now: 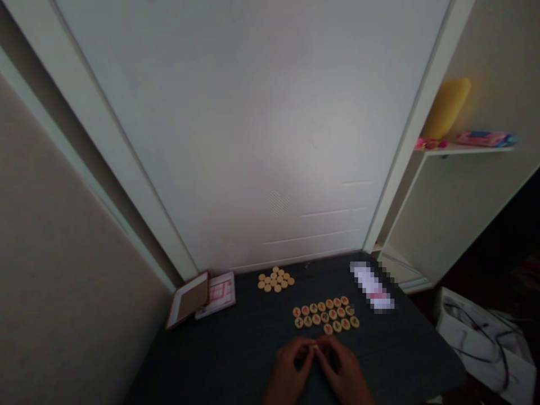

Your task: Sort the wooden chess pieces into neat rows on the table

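My left hand (291, 368) and my right hand (343, 368) meet at the near edge of a dark table (236, 349), fingertips pinched together on a small pale disc (315, 348). Just beyond them lies a group of round wooden pieces with red and dark marks (325, 315), face up in rough rows. Farther back, a second cluster of plain tan pieces (275, 279) lies on the table, showing no marks.
A wooden box lid (188, 299) and a white-and-red printed sheet (219, 293) lie at the table's back left. A blurred white item (372, 287) is at back right. White wardrobe doors rise behind; a shelf with a yellow object (446, 108) stands to the right.
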### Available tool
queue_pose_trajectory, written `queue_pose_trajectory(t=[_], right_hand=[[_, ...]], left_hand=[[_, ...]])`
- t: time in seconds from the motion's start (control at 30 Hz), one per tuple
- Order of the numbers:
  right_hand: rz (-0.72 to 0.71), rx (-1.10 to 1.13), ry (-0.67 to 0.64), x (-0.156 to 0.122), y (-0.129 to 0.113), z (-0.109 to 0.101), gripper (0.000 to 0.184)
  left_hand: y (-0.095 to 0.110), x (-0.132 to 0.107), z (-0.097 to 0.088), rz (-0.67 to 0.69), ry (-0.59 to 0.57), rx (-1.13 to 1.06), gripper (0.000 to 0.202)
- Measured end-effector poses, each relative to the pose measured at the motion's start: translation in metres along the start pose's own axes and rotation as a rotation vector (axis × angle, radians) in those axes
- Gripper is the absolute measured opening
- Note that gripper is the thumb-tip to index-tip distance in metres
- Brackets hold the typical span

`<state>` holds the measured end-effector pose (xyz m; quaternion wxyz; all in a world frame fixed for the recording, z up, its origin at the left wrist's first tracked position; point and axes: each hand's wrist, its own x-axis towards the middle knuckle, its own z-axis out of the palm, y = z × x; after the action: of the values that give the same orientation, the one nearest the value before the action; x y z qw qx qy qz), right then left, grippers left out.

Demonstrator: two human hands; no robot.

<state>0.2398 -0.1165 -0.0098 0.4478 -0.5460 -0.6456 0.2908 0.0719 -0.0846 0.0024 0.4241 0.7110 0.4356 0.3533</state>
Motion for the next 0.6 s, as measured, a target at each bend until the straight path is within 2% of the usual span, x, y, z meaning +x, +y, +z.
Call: queue_pose_trajectory(t=[0.27,0.6], right_hand=[[-0.109,-0.154,0.022,-0.005,0.01,0.006,0.019],[-0.183,-0.234,0.039,-0.009,0.006,0.0,0.013]], left_hand=[[0.013,0.003,-0.004,-0.077,-0.007,-0.047,0.024],[0.019,-0.001,-0.006,-0.058,-0.034,-0.176,0.022]])
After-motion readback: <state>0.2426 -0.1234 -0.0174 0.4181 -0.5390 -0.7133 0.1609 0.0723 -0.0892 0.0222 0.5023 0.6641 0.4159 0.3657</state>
